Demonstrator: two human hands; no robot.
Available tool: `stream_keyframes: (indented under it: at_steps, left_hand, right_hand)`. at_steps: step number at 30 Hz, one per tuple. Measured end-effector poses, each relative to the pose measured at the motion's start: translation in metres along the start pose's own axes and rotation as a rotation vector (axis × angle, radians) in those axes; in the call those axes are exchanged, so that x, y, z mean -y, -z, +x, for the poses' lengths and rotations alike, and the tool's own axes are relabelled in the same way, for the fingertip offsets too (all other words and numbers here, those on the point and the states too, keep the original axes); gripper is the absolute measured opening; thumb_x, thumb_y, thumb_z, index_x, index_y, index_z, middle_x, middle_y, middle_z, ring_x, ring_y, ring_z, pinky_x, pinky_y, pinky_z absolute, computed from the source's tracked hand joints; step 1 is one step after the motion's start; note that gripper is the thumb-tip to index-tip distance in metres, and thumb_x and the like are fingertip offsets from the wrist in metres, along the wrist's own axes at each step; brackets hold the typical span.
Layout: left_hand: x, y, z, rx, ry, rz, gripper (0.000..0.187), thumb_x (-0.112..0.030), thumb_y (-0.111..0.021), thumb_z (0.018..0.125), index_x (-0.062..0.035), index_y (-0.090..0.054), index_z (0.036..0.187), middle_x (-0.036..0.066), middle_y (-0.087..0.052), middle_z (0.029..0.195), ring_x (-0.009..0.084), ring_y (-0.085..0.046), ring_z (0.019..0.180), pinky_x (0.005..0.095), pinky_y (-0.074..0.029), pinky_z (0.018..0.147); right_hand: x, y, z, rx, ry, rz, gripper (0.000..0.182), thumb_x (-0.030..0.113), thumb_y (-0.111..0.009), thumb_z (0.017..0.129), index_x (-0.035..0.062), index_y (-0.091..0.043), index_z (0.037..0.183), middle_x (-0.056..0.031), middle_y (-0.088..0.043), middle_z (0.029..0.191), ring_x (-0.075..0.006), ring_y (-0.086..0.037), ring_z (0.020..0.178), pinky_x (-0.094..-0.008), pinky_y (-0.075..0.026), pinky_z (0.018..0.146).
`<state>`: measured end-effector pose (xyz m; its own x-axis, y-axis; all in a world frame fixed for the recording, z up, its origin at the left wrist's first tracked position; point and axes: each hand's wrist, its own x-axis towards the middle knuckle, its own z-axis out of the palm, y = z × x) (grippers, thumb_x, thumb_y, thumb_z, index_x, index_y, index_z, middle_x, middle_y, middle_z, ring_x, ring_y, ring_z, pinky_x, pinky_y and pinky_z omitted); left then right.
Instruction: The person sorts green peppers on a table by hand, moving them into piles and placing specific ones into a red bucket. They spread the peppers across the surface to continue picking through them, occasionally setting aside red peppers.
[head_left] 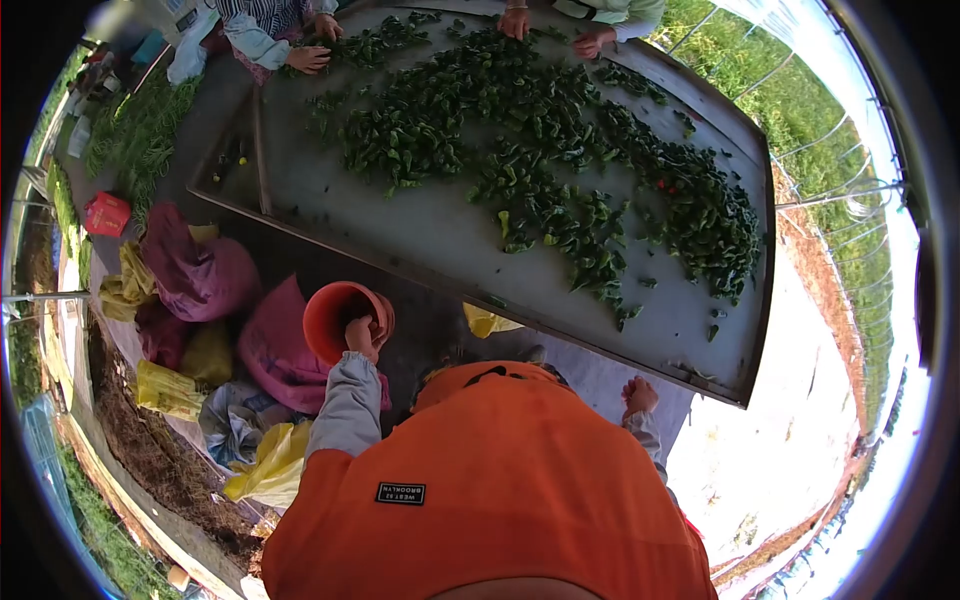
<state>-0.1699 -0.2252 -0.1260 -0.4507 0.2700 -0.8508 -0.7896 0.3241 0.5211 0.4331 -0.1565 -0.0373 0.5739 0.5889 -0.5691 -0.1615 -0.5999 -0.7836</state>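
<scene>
An orange bucket (322, 318) stands beside the table, its open mouth facing up toward me. My left hand (362, 338) is closed on its near rim, with the fingertips over the inside edge. My right hand (641, 396) is near the table's front edge, fingers curled, with a little red showing at the fingers; what it holds is too small to name. Heaps of dark green peppers (500, 95) lie across the large grey table (420, 235), with a few red ones among them at the right.
Two people's hands (308, 58) (594, 41) are over the table's far edge. Pink sacks (285, 345), yellow sacks (275, 465) and a red container (106, 214) stand on the left. A raised rim (450, 285) runs along the table's near side.
</scene>
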Motion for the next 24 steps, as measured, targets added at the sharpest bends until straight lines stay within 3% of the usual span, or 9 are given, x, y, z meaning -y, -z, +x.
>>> stream_keyframes:
  at_steps: [6, 7, 8, 9, 11, 16, 17, 20, 24]
  left_hand:
    - [0.019, -0.013, -0.021, -0.090, -0.050, 0.000, 0.010, -0.017, -0.053, 0.084, -0.0078, -0.054, 0.081, 0.006, -0.057, 0.077, 0.0220, -0.062, 0.067, 0.0397, -0.049, 0.061]
    - [0.028, -0.016, -0.015, -0.096, -0.091, -0.009, 0.009, -0.015, -0.052, 0.083, -0.0065, -0.055, 0.080, 0.008, -0.058, 0.073, 0.0225, -0.062, 0.064, 0.0357, -0.050, 0.056]
    - [0.036, -0.022, -0.010, -0.083, -0.117, -0.029, 0.008, -0.012, -0.052, 0.081, -0.0059, -0.056, 0.080, 0.009, -0.059, 0.072, 0.0218, -0.062, 0.060, 0.0324, -0.049, 0.051]
    - [0.042, -0.030, -0.015, -0.069, -0.155, 0.015, 0.006, -0.009, -0.052, 0.080, -0.0052, -0.056, 0.078, 0.009, -0.060, 0.071, 0.0210, -0.062, 0.060, 0.0305, -0.049, 0.050]
    - [0.052, -0.052, -0.034, 0.047, -0.356, 0.198, 0.007, -0.004, -0.051, 0.078, -0.0021, -0.058, 0.077, 0.008, -0.058, 0.068, 0.0175, -0.059, 0.057, 0.0273, -0.045, 0.048]
    - [0.091, -0.162, -0.110, 0.006, -0.533, 0.196, 0.031, -0.002, -0.053, 0.084, -0.0004, -0.051, 0.115, 0.007, -0.058, 0.086, 0.0151, -0.058, 0.066, 0.0261, -0.046, 0.051]
    - [0.097, -0.183, -0.126, 0.054, -0.545, 0.333, 0.041, -0.005, -0.055, 0.086, -0.0030, -0.044, 0.125, 0.007, -0.058, 0.095, 0.0139, -0.059, 0.070, 0.0247, -0.046, 0.054]
    - [0.132, -0.246, -0.163, 0.187, -0.644, 0.421, 0.042, -0.005, -0.057, 0.086, -0.0027, -0.045, 0.126, 0.006, -0.058, 0.089, 0.0132, -0.058, 0.069, 0.0250, -0.046, 0.052]
    - [0.187, -0.294, -0.197, 0.444, -0.902, 0.836, 0.044, -0.010, -0.061, 0.085, -0.0031, -0.047, 0.127, 0.005, -0.058, 0.097, 0.0125, -0.058, 0.079, 0.0278, -0.049, 0.066]
  right_hand:
    - [0.021, 0.002, 0.031, 0.035, 0.312, -0.305, 0.021, 0.014, -0.057, 0.086, -0.0014, -0.063, 0.099, -0.0071, -0.064, 0.074, -0.0149, -0.060, 0.057, -0.0277, -0.048, 0.048]
    - [0.024, 0.009, 0.040, 0.036, 0.403, -0.416, 0.021, 0.013, -0.057, 0.085, -0.0010, -0.064, 0.099, -0.0071, -0.065, 0.076, -0.0147, -0.061, 0.059, -0.0270, -0.047, 0.048]
    - [0.013, 0.026, 0.072, -0.015, 0.652, -0.669, 0.020, 0.013, -0.057, 0.084, 0.0002, -0.066, 0.097, -0.0081, -0.066, 0.077, -0.0155, -0.062, 0.064, -0.0286, -0.050, 0.056]
    - [0.048, 0.023, 0.043, -0.029, 0.673, -0.763, 0.020, 0.017, -0.058, 0.081, 0.0058, -0.067, 0.094, -0.0143, -0.067, 0.085, -0.0299, -0.065, 0.081, -0.0380, -0.050, 0.074]
    - [0.063, 0.042, 0.066, -0.009, 0.814, -0.851, 0.018, 0.017, -0.058, 0.081, 0.0069, -0.067, 0.094, -0.0141, -0.067, 0.088, -0.0312, -0.064, 0.082, -0.0382, -0.050, 0.074]
    - [0.081, 0.092, 0.121, 0.031, 0.758, -0.838, 0.019, 0.020, -0.057, 0.083, 0.0087, -0.068, 0.094, -0.0141, -0.067, 0.091, -0.0321, -0.064, 0.086, -0.0392, -0.051, 0.076]
    - [0.078, 0.101, 0.133, 0.045, 0.730, -0.835, 0.020, 0.020, -0.057, 0.083, 0.0087, -0.068, 0.094, -0.0142, -0.067, 0.092, -0.0321, -0.064, 0.087, -0.0393, -0.051, 0.077]
    - [0.069, 0.118, 0.151, 0.092, 0.666, -0.815, 0.021, 0.022, -0.056, 0.083, 0.0094, -0.068, 0.095, -0.0135, -0.067, 0.094, -0.0323, -0.064, 0.090, -0.0394, -0.050, 0.079]
    - [0.060, 0.127, 0.156, 0.138, 0.695, -0.770, 0.022, 0.018, -0.057, 0.082, 0.0062, -0.068, 0.096, -0.0149, -0.068, 0.089, -0.0299, -0.067, 0.086, -0.0363, -0.051, 0.076]
